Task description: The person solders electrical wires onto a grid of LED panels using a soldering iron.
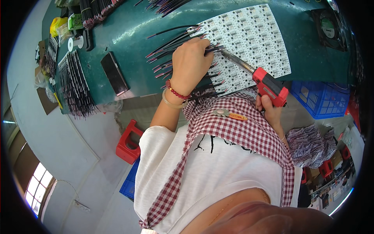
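A white sheet of small circuit boards (249, 39) lies on the green tabletop, dotted with dark printed parts. Along its left edge several dark wires (165, 48) stick out to the left, with pinkish ends. My left hand (191, 60) is over that edge, fingers pinched on a wire (215, 48) at the board. In my right hand (269, 111) is a red and black soldering gun (270, 86). Its metal barrel slants up and left, and the tip is close to the wire in my left fingers. Whether tip and wire touch, I cannot tell.
A black phone (115, 73) lies on the table to the left, beside wired board strips (74, 82). More wire bundles (165, 4) are at the back. A black square device (330, 29) sits far right. Below the edge are a blue crate (320, 99) and a red stool (129, 143).
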`<state>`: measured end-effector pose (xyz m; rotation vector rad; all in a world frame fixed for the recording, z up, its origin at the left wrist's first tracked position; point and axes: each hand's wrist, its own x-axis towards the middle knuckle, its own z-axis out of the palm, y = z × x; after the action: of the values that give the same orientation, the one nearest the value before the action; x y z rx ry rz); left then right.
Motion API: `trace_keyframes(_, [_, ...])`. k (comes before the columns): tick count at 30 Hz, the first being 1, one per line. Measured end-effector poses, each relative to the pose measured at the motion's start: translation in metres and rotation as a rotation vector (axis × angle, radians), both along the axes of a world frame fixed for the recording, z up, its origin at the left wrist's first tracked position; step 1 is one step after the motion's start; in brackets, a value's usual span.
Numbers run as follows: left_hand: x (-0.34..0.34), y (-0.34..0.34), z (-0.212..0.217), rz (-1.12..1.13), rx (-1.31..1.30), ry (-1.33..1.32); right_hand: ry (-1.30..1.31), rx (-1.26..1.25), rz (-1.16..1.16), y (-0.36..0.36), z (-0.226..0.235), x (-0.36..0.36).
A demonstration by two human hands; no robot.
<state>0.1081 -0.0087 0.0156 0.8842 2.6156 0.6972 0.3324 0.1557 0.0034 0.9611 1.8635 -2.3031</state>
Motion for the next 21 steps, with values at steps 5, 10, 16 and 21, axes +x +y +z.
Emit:
trace_keyframes(5, [0.0033,0.0017,0.0037,-0.020,-0.027,0.046,-0.029,0.011,0.005,-0.0001,-0.0023,0.0034])
trace_keyframes(10, [0.0048,0.0028,0.0043,-0.038,-0.060,0.080,-0.038,0.003,0.018,-0.0002,0.0014,0.0018])
trace_keyframes(16, [0.0052,0.0045,0.0032,-0.041,-0.090,0.098,-0.041,-0.036,-0.026,-0.0005,0.0015,0.0042])
trace_keyframes(21, [0.0052,0.0046,0.0036,-0.036,-0.099,0.099,-0.048,-0.002,-0.011,-0.0020,0.0016,0.0013])
